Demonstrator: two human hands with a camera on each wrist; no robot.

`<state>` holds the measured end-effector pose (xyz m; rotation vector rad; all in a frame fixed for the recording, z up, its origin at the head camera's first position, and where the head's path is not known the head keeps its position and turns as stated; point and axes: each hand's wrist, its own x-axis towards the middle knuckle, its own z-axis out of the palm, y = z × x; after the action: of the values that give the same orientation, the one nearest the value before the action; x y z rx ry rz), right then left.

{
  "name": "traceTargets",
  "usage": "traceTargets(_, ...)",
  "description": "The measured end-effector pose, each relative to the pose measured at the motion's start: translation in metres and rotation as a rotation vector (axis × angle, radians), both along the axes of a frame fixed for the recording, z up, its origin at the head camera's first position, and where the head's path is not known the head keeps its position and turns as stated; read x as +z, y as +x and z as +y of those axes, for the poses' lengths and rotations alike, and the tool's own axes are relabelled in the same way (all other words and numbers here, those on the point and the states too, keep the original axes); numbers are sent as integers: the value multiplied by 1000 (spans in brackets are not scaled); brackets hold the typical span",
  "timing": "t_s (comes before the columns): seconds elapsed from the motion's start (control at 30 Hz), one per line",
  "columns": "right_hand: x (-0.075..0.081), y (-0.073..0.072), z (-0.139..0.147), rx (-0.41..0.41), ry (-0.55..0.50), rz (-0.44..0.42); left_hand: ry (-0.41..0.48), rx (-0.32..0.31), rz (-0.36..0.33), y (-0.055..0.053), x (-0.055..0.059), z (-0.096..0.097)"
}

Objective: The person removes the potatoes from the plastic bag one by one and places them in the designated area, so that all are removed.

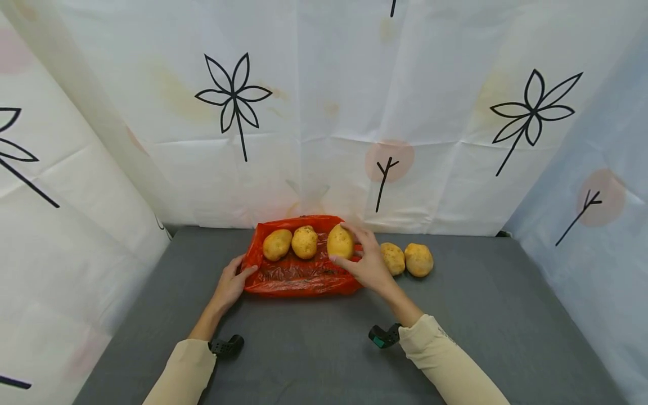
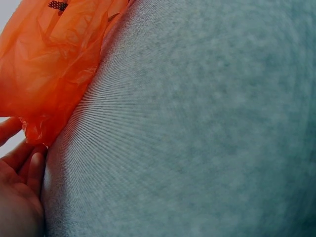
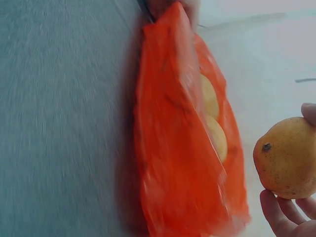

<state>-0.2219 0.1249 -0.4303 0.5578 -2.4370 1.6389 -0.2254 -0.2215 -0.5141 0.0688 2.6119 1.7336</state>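
A red plastic bag lies spread open on the grey table, its sides raised around two potatoes, one potato at the left and another potato beside it. My left hand grips the bag's left end; in the left wrist view its fingers pinch a gathered corner of the plastic. Above the bag's right part, my right hand holds a third potato between thumb and fingers. That held potato shows a dark spot in the right wrist view, apart from the bag.
Two more potatoes, a nearer one partly behind my right hand and a farther one, sit on the table right of the bag. Behind the table hangs a white printed cloth, with more cloth at both sides.
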Motion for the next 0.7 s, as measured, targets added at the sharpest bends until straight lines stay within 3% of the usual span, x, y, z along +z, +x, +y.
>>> traceTargets(0.13, 10, 6, 16, -34, -9, -15, -4, 1, 2, 0, 0, 0)
traceTargets(0.27, 31, 18, 28, -63, -2, -38, -4, 2, -16, 0, 1, 0)
traceTargets(0.37, 41, 24, 39, -70, 5, -26, 12, 1, -33, 2, 7, 2)
traceTargets(0.6, 13, 11, 77, -105, 18, -4, 34, -10, -61, 17, 41, 13)
traceTargets(0.7, 8, 10, 93, -133, 43, 11, 32, -17, -62, 19, 46, 15)
